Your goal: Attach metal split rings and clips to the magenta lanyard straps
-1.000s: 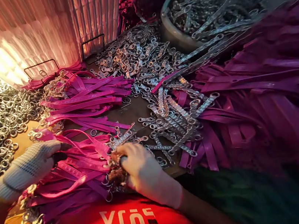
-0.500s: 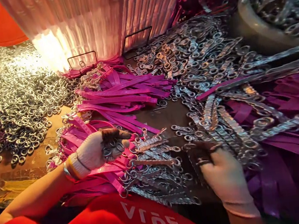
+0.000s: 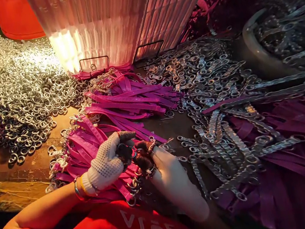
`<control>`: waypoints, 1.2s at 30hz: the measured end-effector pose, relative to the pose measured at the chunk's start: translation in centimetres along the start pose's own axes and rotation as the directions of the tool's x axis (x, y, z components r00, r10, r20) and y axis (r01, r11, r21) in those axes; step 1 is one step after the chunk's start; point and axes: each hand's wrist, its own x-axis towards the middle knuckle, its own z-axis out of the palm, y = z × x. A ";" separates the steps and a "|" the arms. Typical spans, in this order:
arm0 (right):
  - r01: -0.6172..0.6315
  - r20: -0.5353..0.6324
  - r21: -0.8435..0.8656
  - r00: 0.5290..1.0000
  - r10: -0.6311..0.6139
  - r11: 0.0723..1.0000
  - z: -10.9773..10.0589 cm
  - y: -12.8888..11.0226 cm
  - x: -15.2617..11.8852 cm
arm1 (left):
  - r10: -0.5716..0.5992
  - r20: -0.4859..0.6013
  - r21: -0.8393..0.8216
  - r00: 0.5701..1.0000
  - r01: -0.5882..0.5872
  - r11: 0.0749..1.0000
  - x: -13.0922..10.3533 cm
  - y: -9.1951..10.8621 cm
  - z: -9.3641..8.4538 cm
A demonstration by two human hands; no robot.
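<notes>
Passage: bare bench [image 3: 175, 126] between magenta straps [image 3: 138, 94] and metal links [image 3: 237, 134]. Obstructions: corrugated panel [image 3: 104, 22] at rear, ring pile [image 3: 29, 98] at left.

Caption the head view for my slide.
Gloved left hand and gloved right hand close together above pink straps, metal rings heaped left, metal links right.

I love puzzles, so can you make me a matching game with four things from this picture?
Things:
1. Left hand
2. Loose rings
3. Straps
4. Big bowl

Clues:
A. Pinkish purple
B. Towards the picture's upper right
C. Wearing a glove
D. Silver, heaped on the picture's left

Pairs: 1-C, 2-D, 3-A, 4-B.
</notes>
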 end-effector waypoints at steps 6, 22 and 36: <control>-0.007 -0.062 -0.021 0.998 0.006 1.000 1.2 -0.5 -0.4 | 0.062 -0.017 -0.007 0.998 -0.062 0.998 -0.3 -1.5 0.2; 0.295 0.011 -0.364 0.950 -0.313 0.883 -1.2 1.0 -0.6 | -0.216 0.249 0.029 0.944 0.216 0.976 -0.4 -0.6 -0.8; -0.016 -0.278 -0.389 0.955 -0.101 0.921 -1.0 2.3 -2.9 | -0.152 0.388 0.236 0.909 0.062 0.970 5.4 1.4 1.4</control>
